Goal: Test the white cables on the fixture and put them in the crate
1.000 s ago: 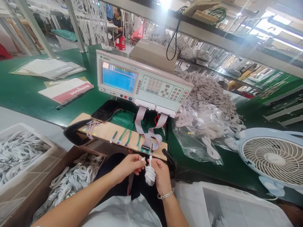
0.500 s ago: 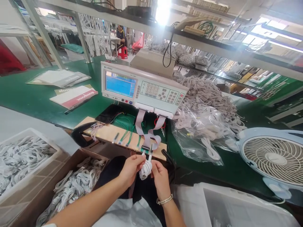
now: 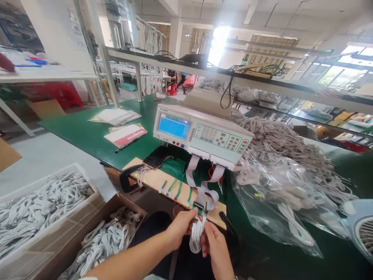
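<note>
A coiled white cable [image 3: 196, 236] hangs between my two hands at the front edge of a wooden board [image 3: 180, 191]. My left hand [image 3: 184, 225] pinches its upper left end, close to a small connector fixture [image 3: 199, 206] on the board. My right hand [image 3: 214, 238] grips the coil's right side near the other end. Whether the cable ends sit in the fixture is hidden by my fingers. Grey ribbon cables [image 3: 192, 173] run from the fixture up to a cable tester [image 3: 201, 134] with a lit blue screen.
Left of me stand a white bin [image 3: 87, 182] and a cardboard box [image 3: 138, 204], both full of coiled cables. Clear plastic bags [image 3: 256, 210] and a large cable heap [image 3: 288, 144] lie on the right. A fan [image 3: 354, 221] stands at the right edge. Papers [image 3: 125, 134] lie on the green table [image 3: 72, 118].
My view has swung left, so the scene sits further right and lower. Both hands stay on the coiled cable at the board's edge, with my right fingers closer in against the coil.
</note>
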The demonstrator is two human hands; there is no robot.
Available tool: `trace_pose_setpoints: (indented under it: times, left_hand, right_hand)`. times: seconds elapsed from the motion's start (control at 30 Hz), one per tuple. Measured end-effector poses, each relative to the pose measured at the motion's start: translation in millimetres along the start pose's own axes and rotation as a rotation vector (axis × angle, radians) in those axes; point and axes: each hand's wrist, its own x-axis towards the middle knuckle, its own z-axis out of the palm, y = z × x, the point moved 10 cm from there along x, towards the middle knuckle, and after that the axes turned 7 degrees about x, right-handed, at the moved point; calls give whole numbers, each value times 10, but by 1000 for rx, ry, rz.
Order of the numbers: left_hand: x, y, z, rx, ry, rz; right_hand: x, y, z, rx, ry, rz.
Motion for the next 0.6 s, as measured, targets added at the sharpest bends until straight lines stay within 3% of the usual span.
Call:
trace_pose_setpoints:
  times: [0.37, 0.5, 0.6]
  left_hand:
    - [111, 42, -89, -16, 55, 87]
    - [-126, 27, -11, 0, 64, 83]
    - [-451, -76, -8, 185, 18, 75]
  right_hand:
    - [137, -8, -41, -173, 89, -20]
    - [5, -104, 4, -182, 135, -87]
    - [-237, -133, 52, -235, 187, -213]
